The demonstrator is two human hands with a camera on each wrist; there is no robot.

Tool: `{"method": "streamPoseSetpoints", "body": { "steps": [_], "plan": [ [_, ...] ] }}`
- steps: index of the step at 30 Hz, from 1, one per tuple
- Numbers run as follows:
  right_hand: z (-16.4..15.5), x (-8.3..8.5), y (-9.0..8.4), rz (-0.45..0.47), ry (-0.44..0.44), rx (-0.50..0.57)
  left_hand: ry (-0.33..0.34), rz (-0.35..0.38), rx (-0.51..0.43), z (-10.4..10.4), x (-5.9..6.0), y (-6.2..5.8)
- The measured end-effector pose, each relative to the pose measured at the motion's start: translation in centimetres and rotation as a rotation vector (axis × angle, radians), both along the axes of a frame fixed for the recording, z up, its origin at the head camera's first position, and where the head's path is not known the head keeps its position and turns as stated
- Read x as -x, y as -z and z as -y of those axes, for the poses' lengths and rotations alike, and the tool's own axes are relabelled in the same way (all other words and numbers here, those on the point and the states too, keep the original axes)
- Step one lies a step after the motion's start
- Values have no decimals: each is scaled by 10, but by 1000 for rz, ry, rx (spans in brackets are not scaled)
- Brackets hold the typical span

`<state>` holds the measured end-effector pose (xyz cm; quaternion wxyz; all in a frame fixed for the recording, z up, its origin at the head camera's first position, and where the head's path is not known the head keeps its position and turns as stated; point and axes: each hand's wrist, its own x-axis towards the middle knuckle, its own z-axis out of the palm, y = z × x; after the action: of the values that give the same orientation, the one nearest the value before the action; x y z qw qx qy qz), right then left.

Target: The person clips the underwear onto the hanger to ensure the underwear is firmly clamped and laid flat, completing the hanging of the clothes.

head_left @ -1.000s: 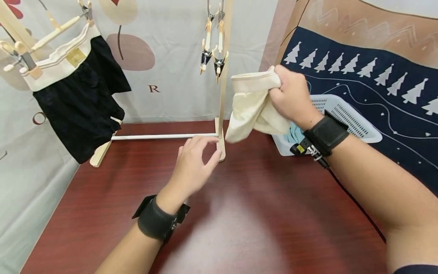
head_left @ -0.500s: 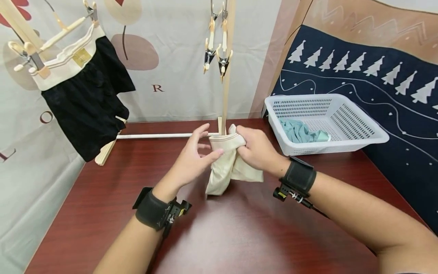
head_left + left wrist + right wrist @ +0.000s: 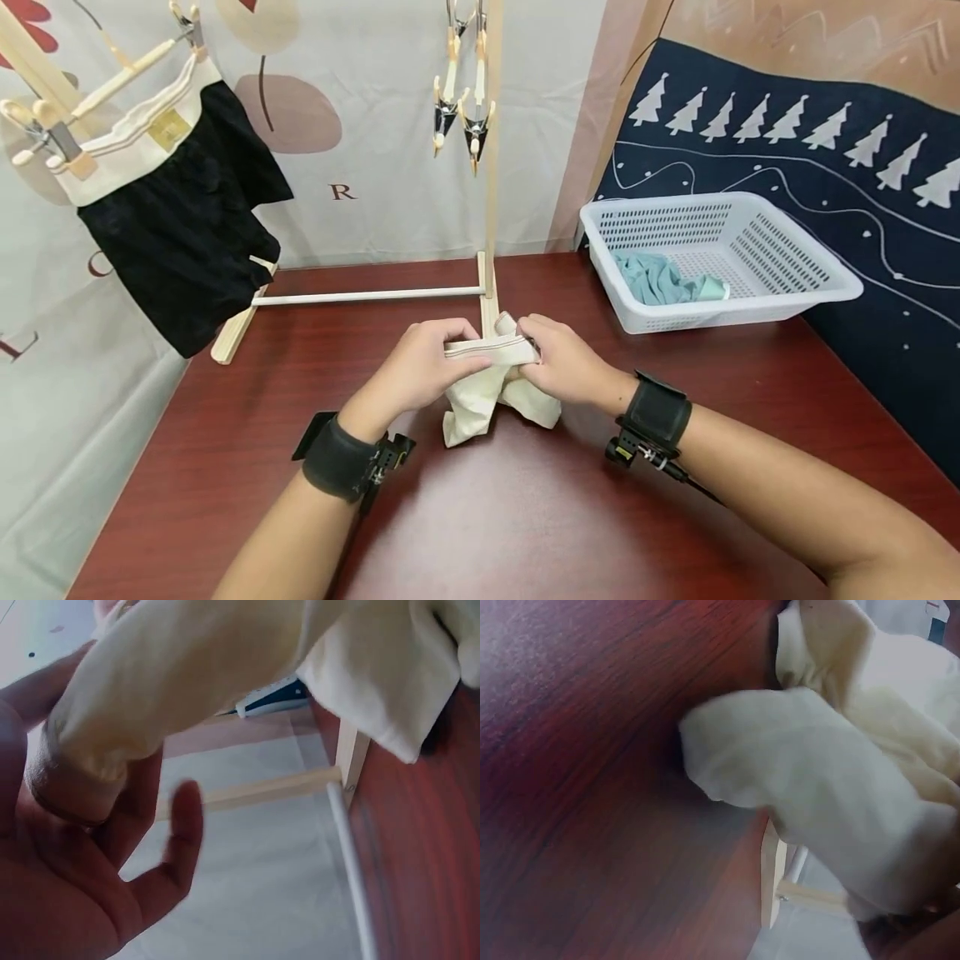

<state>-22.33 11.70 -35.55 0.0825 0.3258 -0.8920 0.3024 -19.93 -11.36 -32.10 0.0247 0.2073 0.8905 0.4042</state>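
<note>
A cream cloth garment (image 3: 491, 387) hangs between both hands just above the dark red table (image 3: 525, 517), its lower folds touching the wood. My left hand (image 3: 423, 362) pinches the banded edge on the left. My right hand (image 3: 562, 362) grips the same edge on the right. The left wrist view shows the cream cloth (image 3: 225, 667) draped over my thumb and fingers. In the right wrist view the cream cloth (image 3: 817, 787) bunches down onto the table.
A wooden drying rack (image 3: 487, 208) stands just behind the hands, with empty clips (image 3: 457, 125) hanging above. Black shorts (image 3: 180, 225) hang clipped at the left. A white basket (image 3: 750, 250) at the right holds a teal cloth (image 3: 660, 279).
My right hand brought the cream garment from above the basket down to the table centre. My left hand rose to meet it and took hold of its banded edge.
</note>
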Motion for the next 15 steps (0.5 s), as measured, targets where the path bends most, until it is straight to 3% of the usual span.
{"method": "streamPoseSetpoints", "body": {
  "steps": [8, 15],
  "plan": [
    [-9, 6, -16, 120, -247, -66, 14, -161, 166, -4, -7, -10],
    [-1, 12, -40, 194, -437, -75, 100, -288, 309, -4, -15, -33]
  ]
}}
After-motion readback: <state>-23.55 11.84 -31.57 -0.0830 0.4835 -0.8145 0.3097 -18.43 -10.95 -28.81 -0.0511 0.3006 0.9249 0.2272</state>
